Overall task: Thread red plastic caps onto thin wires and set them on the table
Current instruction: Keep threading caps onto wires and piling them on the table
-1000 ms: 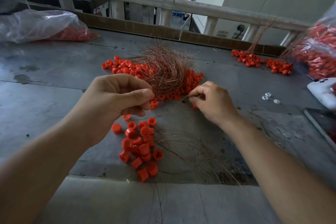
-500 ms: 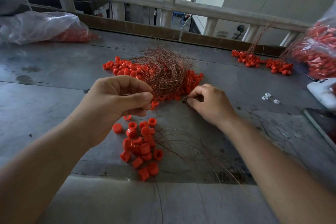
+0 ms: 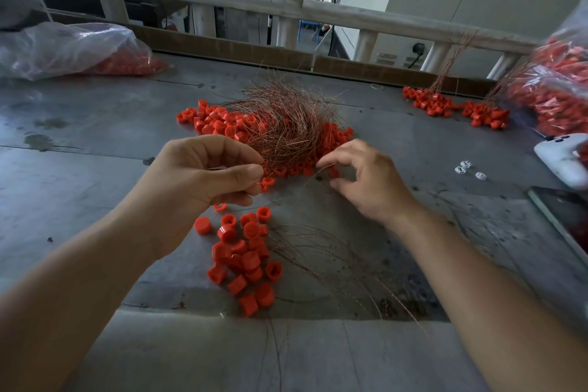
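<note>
Lying at 12 o'clock on the grey surface (image 3: 79,169), the tangled nest of thin copper wires (image 3: 286,124) sat nearest the open right hand (image 3: 369,184); the left hand (image 3: 203,175), curled thumb-to-forefinger on I could not tell what, hovered above loose red plastic caps (image 3: 245,258) at 6 o'clock.

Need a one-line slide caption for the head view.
Left hand pinches a thin wire, right hand reaches to the copper wire bundle, loose red caps on the grey table beneath.
</note>
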The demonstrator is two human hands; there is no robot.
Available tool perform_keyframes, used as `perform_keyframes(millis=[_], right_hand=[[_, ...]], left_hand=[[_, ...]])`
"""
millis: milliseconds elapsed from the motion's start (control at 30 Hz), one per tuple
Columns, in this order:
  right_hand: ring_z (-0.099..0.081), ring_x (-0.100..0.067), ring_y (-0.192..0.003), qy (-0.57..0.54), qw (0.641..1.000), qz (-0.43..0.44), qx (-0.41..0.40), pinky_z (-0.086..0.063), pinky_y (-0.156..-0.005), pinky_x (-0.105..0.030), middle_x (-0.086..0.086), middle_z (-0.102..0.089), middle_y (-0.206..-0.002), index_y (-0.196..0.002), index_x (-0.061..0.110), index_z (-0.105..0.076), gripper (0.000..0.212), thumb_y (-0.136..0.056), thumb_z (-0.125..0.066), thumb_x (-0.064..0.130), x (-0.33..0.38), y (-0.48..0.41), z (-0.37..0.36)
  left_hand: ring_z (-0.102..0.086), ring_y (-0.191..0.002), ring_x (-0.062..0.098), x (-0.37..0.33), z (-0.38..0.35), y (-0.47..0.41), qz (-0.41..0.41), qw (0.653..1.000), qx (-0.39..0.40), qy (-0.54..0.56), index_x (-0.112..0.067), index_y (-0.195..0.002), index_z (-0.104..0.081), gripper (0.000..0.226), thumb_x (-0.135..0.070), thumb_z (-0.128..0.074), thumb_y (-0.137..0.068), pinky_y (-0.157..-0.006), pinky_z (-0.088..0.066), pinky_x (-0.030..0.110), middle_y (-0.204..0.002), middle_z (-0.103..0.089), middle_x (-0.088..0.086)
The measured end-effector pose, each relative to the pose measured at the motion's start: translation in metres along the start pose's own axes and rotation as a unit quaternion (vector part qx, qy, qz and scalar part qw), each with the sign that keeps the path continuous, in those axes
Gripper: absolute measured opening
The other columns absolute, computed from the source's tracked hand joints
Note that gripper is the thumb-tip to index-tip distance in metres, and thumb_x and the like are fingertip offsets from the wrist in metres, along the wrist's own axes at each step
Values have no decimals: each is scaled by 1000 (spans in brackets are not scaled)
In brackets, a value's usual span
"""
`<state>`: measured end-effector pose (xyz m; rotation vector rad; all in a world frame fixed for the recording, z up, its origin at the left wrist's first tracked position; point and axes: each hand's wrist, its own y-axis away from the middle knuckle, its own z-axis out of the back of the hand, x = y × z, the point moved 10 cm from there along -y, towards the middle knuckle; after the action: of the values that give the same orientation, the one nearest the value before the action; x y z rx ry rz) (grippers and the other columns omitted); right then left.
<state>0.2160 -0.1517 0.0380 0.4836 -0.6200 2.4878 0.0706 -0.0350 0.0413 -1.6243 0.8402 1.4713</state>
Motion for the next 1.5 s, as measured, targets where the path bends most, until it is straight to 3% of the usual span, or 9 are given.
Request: perform_keyframes(millis=[133,333,467,600,800,1033,1200,1367,1500], right_hand=[[-52,-11,-95,6,1000,16,22,-35,-81,-16,3,-60,-96,-100,14,-71,22,-81,-65,4,6,-1,-8],[-57,5,-75,-105,990,21,-94,-40,-76,-3,7,-62,-85,-99,11,-70,25,-78,-68,-1,4,3,35],[-61,8,-78,-221,961,5,-165,-46,-75,-10,13,-64,-86,-87,24,-68,28,-77,-67,-2,-10,10,73],[-64,1,-82,-320,916,13,-242,-48,-77,-14,20,-69,-77,-86,17,-66,20,-79,-64,-1,-16,18,107],[-65,-7,-78,-251,916,82,-302,-51,-81,-27,21,-67,-73,-96,28,-57,24,-81,-67,14,14,33,128],[-58,-5,-54,-293,941,99,-139,-45,-48,-15,15,-64,-65,-82,25,-63,7,-77,-66,21,55,27,80],[-56,0,-60,-245,964,69,-77,-40,-58,-10,15,-63,-73,-79,33,-64,16,-78,-67,18,59,25,52],[-57,-1,-62,-237,967,78,-46,-43,-58,-13,14,-63,-73,-78,34,-65,19,-78,-68,15,67,27,44],[-55,-2,-69,-178,977,111,-45,-40,-61,-10,13,-60,-74,-82,23,-69,12,-77,-70,12,77,31,40]], left_hand=[[-65,-58,14,0,0,0,1,1000,-2,3,-17,-65,-73,23,-25,-71,-43,-53,-52,17,-64,-67,5],[-65,-59,13,-1,-1,1,1,1000,1,2,-18,-65,-74,25,-26,-71,-42,-54,-52,17,-64,-68,5],[-66,-62,11,-1,-4,2,0,1000,14,-1,-22,-70,-75,27,-18,-70,-43,-56,-51,15,-68,-70,4],[-69,-68,14,0,-8,3,-3,1000,25,3,-24,-72,-76,28,-14,-69,-46,-59,-53,16,-77,-72,5],[-71,-73,17,0,-21,6,-10,997,54,54,-18,-75,-75,29,-5,-67,-51,-61,-53,17,-82,-73,7],[-71,-74,18,-3,-23,8,-8,995,62,83,-15,-73,-75,27,-4,-66,-50,-62,-53,17,-80,-73,10],[-70,-76,16,-6,-25,9,-20,995,74,61,-18,-75,-75,30,-13,-82,-46,-64,-55,20,-84,-73,7],[-63,-105,10,-13,-36,14,-56,990,121,40,-18,-77,-74,25,-11,-78,-53,-77,-50,17,-112,-67,-8],[-69,-90,18,-12,-45,19,-44,985,160,55,-16,-77,-74,29,-10,-86,-51,-74,-54,23,-108,-69,-3]])
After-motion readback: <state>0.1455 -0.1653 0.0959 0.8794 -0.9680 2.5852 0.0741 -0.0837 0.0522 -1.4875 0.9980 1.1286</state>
